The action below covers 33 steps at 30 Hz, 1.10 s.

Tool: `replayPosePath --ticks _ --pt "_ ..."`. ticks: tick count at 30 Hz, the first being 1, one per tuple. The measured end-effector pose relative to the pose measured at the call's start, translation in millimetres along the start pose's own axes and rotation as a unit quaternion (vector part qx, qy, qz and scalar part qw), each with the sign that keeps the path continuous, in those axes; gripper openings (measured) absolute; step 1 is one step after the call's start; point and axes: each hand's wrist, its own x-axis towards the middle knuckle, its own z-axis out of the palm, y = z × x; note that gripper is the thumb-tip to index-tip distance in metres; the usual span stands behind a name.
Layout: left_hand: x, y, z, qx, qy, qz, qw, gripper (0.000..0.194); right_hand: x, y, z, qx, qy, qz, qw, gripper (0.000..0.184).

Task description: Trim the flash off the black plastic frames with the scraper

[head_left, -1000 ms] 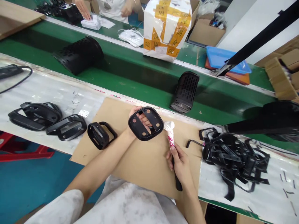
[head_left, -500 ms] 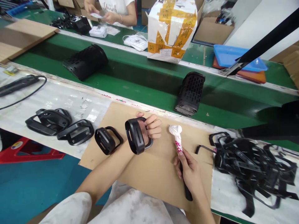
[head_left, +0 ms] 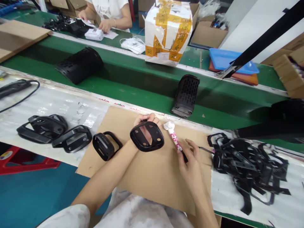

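My left hand grips a black plastic handle part, its oval recessed face with several round spots turned toward me; the grip behind it is largely hidden. My right hand rests over the black handle of a hammer-like tool, its fingers spread loosely and the thumb beside the handle. White wrapping with red print covers the tool's head and shaft. The tool appears to lie on the cardboard sheet. A similar handle part stands left of my left forearm.
More black handle parts lie at the left. A tangled pile of black strips and frames is on the right. Across the green channel lie two perforated black housings. A taped white box and a co-worker's hands are beyond.
My left hand has turned the handle part so its oval face shows. My right hand has loosened its grip on the tool, now lower and more tilted. The view has shifted slightly right.
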Motion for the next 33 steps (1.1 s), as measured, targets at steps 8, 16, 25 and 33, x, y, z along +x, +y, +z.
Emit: replayPosePath --ticks 8,16,25,33 --pt "-9 -14 1.7 0.168 -0.027 0.147 0.974 0.048 23 -27 33 0.461 -0.277 0.176 0.824 0.066" --pt "-35 -20 17.3 0.492 -0.105 0.256 0.825 0.037 65 -37 17 0.648 -0.102 0.120 0.746 0.059" --pt "-20 -36 6.7 0.417 -0.018 0.055 0.907 0.043 94 -19 18 0.474 -0.049 -0.009 0.879 0.035" --pt "-21 -43 19.3 0.071 -0.058 -0.257 0.962 0.045 85 -8 16 0.555 -0.189 0.197 0.786 0.069"
